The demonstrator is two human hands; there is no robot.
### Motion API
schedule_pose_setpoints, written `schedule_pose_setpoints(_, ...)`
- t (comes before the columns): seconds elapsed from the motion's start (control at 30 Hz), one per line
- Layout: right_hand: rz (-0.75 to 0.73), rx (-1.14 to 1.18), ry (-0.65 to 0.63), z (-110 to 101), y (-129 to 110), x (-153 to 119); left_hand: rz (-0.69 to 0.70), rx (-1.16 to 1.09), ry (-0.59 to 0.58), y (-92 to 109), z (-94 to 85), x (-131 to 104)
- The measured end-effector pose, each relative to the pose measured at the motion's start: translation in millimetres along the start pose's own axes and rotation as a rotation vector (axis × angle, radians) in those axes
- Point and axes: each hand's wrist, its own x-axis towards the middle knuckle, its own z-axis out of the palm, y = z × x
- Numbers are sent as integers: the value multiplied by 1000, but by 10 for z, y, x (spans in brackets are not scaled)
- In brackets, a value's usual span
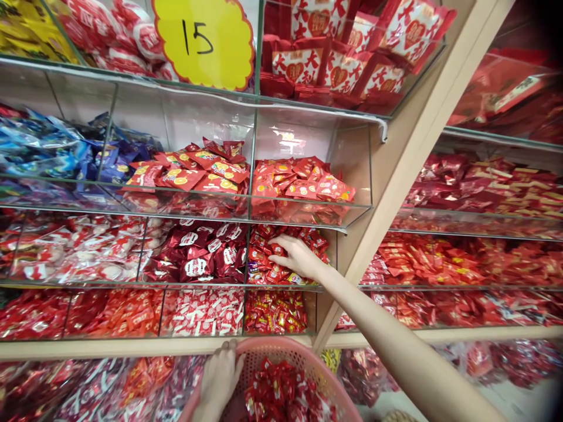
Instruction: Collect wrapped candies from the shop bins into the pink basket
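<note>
My right hand (294, 257) reaches into a shelf bin of small red wrapped candies (260, 249), its fingers apart and pointing left, with nothing visible between them. At the bottom, my left hand (222, 370) rests at the left rim of a pink plastic basket (325, 372), its fingers bent over the shelf edge side and the thumb against the rim. Inside the basket lies a heap of red wrapped candies (281, 390).
Glass-fronted bins of red, white and blue packets fill the shelves. A slanted wooden post (409, 140) stands right of my right hand. A yellow sign (204, 44) reading 15 hangs above. Bagged goods (94, 390) lie below the wooden ledge (109, 349).
</note>
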Motion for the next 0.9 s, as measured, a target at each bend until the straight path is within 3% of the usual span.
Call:
schedule_pose_setpoints(0.6,260,116,374,-27,-78,118,-4,-14,-13,8,-9,21)
schedule_pose_setpoints(0.9,250,420,580,23,-176,227,-10,-2,-23,9,-7,21)
